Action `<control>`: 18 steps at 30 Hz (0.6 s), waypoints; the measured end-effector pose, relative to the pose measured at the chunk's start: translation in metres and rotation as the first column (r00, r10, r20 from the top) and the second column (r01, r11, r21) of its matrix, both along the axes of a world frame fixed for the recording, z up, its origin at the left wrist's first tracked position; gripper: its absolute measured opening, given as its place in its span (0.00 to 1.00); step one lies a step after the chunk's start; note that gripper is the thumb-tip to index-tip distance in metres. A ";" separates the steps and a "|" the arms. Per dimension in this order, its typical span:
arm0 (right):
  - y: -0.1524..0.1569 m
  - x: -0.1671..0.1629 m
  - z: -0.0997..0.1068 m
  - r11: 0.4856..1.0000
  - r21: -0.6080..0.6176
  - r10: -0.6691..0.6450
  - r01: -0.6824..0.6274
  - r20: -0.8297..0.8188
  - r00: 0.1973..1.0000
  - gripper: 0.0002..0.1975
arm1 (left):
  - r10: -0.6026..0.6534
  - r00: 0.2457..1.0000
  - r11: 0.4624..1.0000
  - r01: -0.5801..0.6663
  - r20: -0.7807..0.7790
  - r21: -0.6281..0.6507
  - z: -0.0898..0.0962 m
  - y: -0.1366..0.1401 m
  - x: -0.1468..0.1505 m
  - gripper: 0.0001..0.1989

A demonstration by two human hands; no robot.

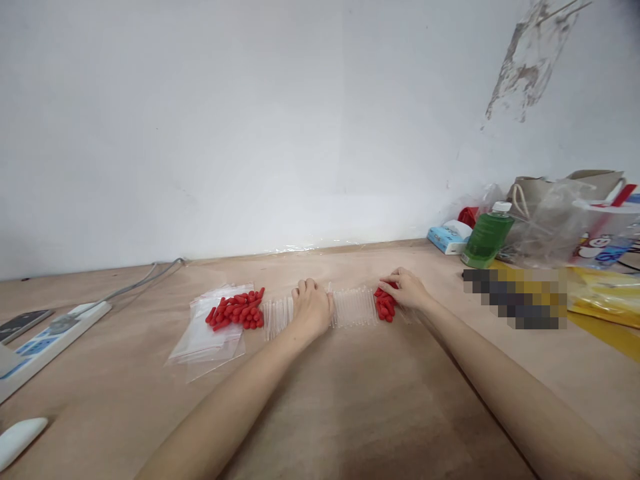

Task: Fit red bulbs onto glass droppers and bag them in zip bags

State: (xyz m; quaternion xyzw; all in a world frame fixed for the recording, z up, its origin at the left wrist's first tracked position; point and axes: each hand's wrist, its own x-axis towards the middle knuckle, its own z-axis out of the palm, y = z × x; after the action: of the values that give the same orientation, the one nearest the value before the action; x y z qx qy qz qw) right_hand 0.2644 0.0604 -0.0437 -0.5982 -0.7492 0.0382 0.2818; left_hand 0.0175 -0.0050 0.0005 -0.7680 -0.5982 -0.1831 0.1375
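Note:
A row of thin clear tubes [354,308] lies side by side across the middle of the wooden table. My left hand [313,310] rests over this row with its fingers curled down; whatever is between the fingertips is hidden. At the right end of the row is a small pile of red rubber bulbs [385,310]. My right hand [407,288] reaches over that pile, thumb and fingers closed around a red bulb at its top. A bigger heap of red bulbs [235,312] lies to the left, on a stack of clear zip bags [205,347].
A power strip [55,343], a phone [25,323] and a white mouse [23,440] lie at the left. On the right stand a tissue pack [445,240], a green bottle [487,237], plastic bags and a cup [605,233]. Behind the table rises a white wall [250,133].

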 end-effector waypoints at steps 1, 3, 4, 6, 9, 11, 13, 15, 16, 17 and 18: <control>0.001 0.000 0.000 1.000 -0.005 0.001 -0.001 -0.005 1.000 0.15 | -0.046 0.999 0.999 0.045 0.012 0.013 0.001 -0.010 -0.009 0.13; 0.003 0.000 -0.001 1.000 -0.014 0.002 -0.003 -0.029 1.000 0.14 | -0.236 0.969 0.971 0.231 0.073 0.070 -0.002 -0.029 -0.030 0.12; 0.003 -0.001 -0.001 1.000 -0.015 0.004 -0.005 -0.044 0.999 0.13 | -0.311 0.947 0.948 0.304 0.077 0.090 -0.006 -0.037 -0.042 0.12; 0.003 -0.002 0.000 1.000 -0.016 0.019 -0.020 -0.069 0.997 0.11 | -0.421 0.906 0.901 0.411 0.048 0.137 -0.019 -0.047 -0.064 0.10; 0.000 -0.005 0.001 0.999 -0.019 0.041 -0.043 -0.084 0.996 0.09 | -0.479 0.876 0.858 0.454 0.055 0.241 -0.039 -0.049 -0.086 0.09; -0.001 -0.005 0.001 0.998 -0.026 0.048 -0.051 -0.094 0.994 0.09 | -0.477 0.875 0.854 0.439 0.083 0.279 -0.046 -0.046 -0.092 0.08; -0.002 -0.003 0.002 0.998 -0.032 0.047 -0.052 -0.146 0.988 0.09 | -0.474 0.875 0.855 0.429 0.103 0.291 -0.047 -0.044 -0.093 0.09; -0.003 -0.004 0.006 0.999 -0.028 0.036 -0.047 -0.297 0.954 0.10 | -0.470 0.874 0.861 0.425 0.120 0.281 -0.046 -0.043 -0.092 0.09; -0.004 -0.006 0.009 0.999 -0.023 0.030 -0.044 -0.416 0.909 0.10 | -0.466 0.875 0.866 0.421 0.129 0.271 -0.045 -0.043 -0.092 0.08; -0.006 -0.009 0.013 0.999 -0.018 0.028 -0.045 -0.546 0.837 0.11 | -0.458 0.878 0.872 0.415 0.139 0.259 -0.045 -0.044 -0.091 0.07; -0.010 -0.015 0.017 0.998 -0.014 0.033 -0.058 -0.668 0.744 0.12 | -0.451 0.881 0.878 0.409 0.145 0.249 -0.044 -0.044 -0.091 0.07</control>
State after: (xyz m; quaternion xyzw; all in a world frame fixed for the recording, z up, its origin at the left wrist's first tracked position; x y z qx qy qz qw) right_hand 0.2490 0.0506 -0.0268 -0.5314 -0.6126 0.2689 0.5196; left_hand -0.0737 -0.0490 -0.0437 -0.8407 -0.3996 -0.3473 0.1136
